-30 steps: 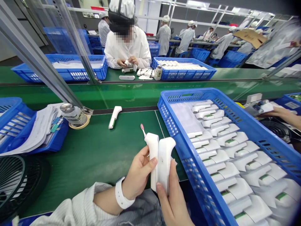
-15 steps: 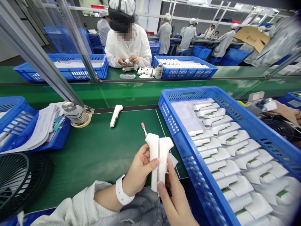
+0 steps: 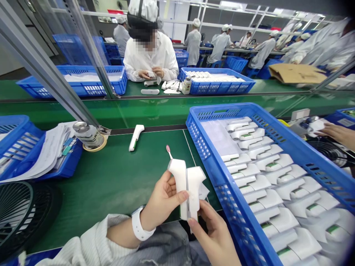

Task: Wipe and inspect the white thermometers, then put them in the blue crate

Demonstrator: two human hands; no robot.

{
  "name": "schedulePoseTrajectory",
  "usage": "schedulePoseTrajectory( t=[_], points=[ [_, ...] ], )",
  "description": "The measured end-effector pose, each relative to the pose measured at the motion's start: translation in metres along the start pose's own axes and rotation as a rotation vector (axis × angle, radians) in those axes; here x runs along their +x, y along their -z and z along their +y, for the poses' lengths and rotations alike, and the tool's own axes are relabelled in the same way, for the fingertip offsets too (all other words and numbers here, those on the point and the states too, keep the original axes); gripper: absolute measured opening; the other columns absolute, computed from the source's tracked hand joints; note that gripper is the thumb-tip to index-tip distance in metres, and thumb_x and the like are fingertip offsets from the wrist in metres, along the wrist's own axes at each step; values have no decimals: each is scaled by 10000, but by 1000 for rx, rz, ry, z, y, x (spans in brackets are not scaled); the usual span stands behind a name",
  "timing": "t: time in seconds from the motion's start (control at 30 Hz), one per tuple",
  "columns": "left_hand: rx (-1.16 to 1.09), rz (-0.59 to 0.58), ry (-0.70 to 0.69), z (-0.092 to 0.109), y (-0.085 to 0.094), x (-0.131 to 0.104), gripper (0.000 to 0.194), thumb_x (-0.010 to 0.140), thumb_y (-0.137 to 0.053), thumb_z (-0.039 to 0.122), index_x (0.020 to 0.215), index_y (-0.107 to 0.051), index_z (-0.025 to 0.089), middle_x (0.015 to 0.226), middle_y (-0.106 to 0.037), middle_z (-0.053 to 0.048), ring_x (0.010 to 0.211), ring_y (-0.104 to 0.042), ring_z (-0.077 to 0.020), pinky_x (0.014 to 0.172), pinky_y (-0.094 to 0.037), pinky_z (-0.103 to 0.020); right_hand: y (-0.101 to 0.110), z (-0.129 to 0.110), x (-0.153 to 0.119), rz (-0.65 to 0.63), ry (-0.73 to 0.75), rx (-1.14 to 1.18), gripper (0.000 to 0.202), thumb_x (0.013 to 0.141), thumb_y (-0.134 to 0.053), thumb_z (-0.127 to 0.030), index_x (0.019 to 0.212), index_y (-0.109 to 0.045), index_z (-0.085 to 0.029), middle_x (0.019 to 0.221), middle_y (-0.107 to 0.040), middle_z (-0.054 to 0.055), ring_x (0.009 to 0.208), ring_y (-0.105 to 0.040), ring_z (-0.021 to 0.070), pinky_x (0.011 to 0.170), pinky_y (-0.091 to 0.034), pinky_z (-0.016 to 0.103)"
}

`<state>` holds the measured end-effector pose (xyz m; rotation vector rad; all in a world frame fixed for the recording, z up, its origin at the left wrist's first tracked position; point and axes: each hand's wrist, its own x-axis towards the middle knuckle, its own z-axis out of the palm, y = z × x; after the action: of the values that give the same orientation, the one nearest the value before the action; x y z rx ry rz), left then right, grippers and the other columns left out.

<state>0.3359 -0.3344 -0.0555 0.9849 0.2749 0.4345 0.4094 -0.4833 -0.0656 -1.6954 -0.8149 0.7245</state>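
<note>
Left hand point(image 3: 163, 199) curled round left white shell point(image 3: 179, 176), fingers behind, thumb laid across its front near the seam, closed on it with little gap
Right hand point(image 3: 215, 232) bent in, thumb and fingers nearly together at lower end of right white shell point(image 3: 194, 180), pinching it; some fingertips hidden behind
Both shells held up side by side over near edge of green bench point(image 3: 111, 188), long edges close together, broad heads at top pointing away from each other; cannot tell if they touch all along the seam
White band point(image 3: 140, 226) on left wrist, pale striped sleeve point(image 3: 91, 242) below
White sheet point(image 3: 204, 191) shows just beside right shell, partly hidden
Pink-headed brush point(image 3: 168, 149) sticks out just beyond left shell, rest of handle hidden
Lone white device point(image 3: 135, 138) with green strip lies on bench farther off, near the back rail
Big blue basket point(image 3: 235, 212) to the right, rows of white devices point(image 3: 273, 164) with green patches, pale liner point(image 3: 219, 136) at far left corner
Left side: metal-topped containers point(image 3: 90, 135) by tape roll point(image 3: 97, 147), papers point(image 3: 50, 146) with teal clips, dark fan point(image 3: 16, 210) in the near corner
Across the line, person in white point(image 3: 151, 55) holds small white part with both hands
Far right edge, another person's hand point(image 3: 340, 133) at a white item, detail too small
</note>
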Motion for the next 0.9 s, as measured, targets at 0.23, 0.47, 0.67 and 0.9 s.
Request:
schedulePoseTrajectory(
  t=[0.23, 0.47, 0.67, 0.9],
  points=[
    [229, 107, -152, -2, -2, -6, 601, 745, -712, 201, 1235, -386, 321, 868, -541, 53, 730, -540, -63, 681, -447, -165, -5, -4, 1, 195, 42, 137, 283, 797, -637, -263, 1036, -493, -221, 857, -650, 44, 730, -642, 162, 646, -548, 239],
    [183, 28, -33, 2, -10, -13, 610, 862, -566, 297, 1377, -247, 366, 1231, -482, -15, 1092, -494, -160, 958, -396, -268, -12, 11, -6, 183, 67, 135, 543, 792, -656, -233, 1293, -446, -232, 1265, -571, 112, 1087, -598, 244, 872, -537, 339],
    [59, 25, -10, 9, -14, -13, 558, 816, -634, 261, 1290, -368, 387, 1021, -534, 25, 888, -524, -103, 813, -448, -210, -12, 24, -7, 251, 127, -37, 589, 788, -667, -225, 1328, -431, -244, 1274, -572, 85, 1097, -592, 258, 916, -519, 392],
    [26, 41, -2, 9, -14, -13, 555, 784, -663, 240, 1263, -404, 343, 985, -556, 7, 865, -541, -128, 777, -463, -234, -15, 24, -9, 253, 108, 10, 590, 788, -670, -238, 1319, -413, -240, 1282, -563, 96, 1111, -582, 260, 873, -543, 366]
  ],
)
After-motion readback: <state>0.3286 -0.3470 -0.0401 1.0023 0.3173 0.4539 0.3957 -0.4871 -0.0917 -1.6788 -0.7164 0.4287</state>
